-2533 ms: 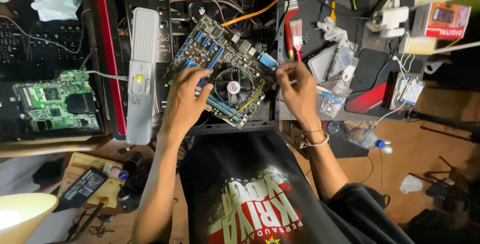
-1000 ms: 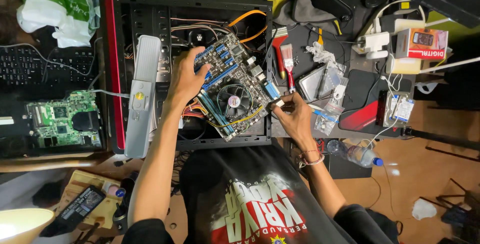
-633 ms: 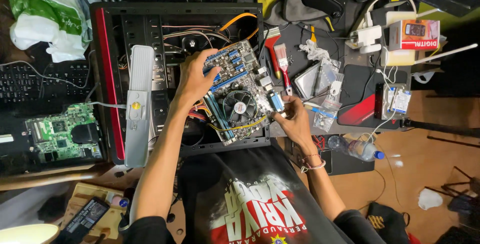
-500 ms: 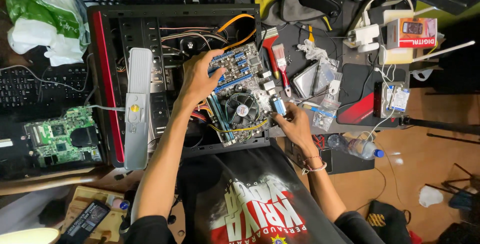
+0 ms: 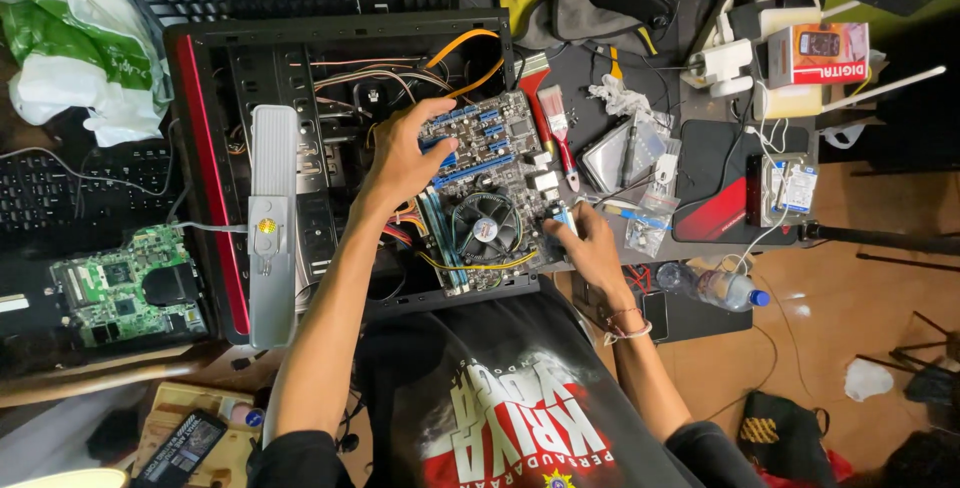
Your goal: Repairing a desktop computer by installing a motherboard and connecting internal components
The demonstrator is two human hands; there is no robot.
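Left hand (image 5: 402, 153) gripping the upper left edge of a blue motherboard (image 5: 490, 188), fingers curled over its top. Right hand (image 5: 585, 243) pinching the board's right edge near the rear ports. Board tilted over an open black computer case (image 5: 300, 58) with a red front strip. Round cooler fan (image 5: 483, 226) sitting on the board's lower half. Orange cables (image 5: 465, 43) looping inside the case above. Red-handled brush (image 5: 558, 128) lying just right of the board. Green circuit board (image 5: 120, 283) resting well apart on the left. Plastic bottle (image 5: 715, 286) lying near the right wrist.
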